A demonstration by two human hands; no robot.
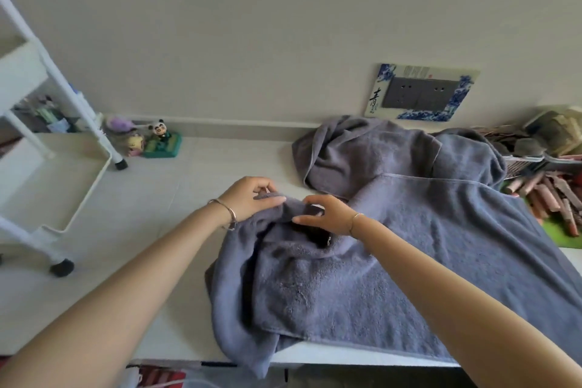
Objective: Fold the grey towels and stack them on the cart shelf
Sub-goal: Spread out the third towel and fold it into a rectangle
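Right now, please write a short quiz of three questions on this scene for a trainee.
1. True or false: the left hand and the right hand both hold the near grey towel.
2. The panda figurine stands: A on the cart shelf; B on the table; C on a towel.
3. Fill in: the crumpled grey towel lies below the wall ____.
Key: 1 true; 2 B; 3 socket.
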